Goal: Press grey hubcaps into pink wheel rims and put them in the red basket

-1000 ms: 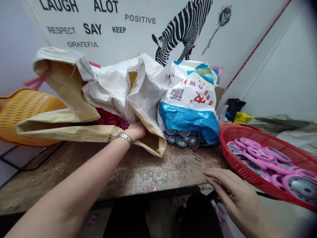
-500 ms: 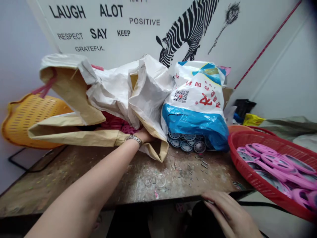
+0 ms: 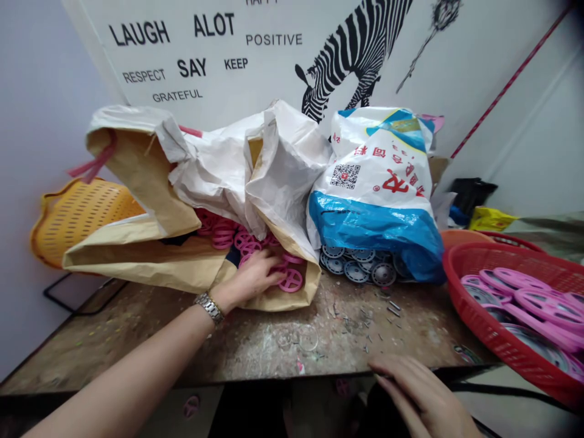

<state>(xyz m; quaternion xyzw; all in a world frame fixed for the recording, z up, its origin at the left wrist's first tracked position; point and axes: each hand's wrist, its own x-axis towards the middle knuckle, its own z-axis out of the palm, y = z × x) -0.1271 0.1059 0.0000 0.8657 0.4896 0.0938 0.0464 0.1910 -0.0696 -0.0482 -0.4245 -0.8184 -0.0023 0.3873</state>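
My left hand (image 3: 253, 277), with a metal watch at the wrist, lies at the mouth of a white and tan paper sack (image 3: 292, 164). Its fingers rest over pink wheel-shaped pieces (image 3: 291, 280), spread a little apart; nothing shows gripped in them. More pink pieces fill the sack's opening. At the front edge of the worn table (image 3: 255, 340), my right hand (image 3: 422, 392) has its fingers pressed together, and what they hold, if anything, is hidden. Grey discs (image 3: 357, 271) show under a blue and white plastic bag (image 3: 374, 201) to the right of the sack.
A red basket (image 3: 474, 304) of pink and grey wheel parts stands at the right. A yellow-orange basket (image 3: 91, 213) is behind the sack at the left. Small metal pins (image 3: 393, 309) lie scattered on the table. Pink pieces lie on the floor.
My left hand has drawn back from deeper in the sack, and the sack's mouth is wider, showing more pink pieces. The view has shifted slightly left. My right hand stays near the edge.
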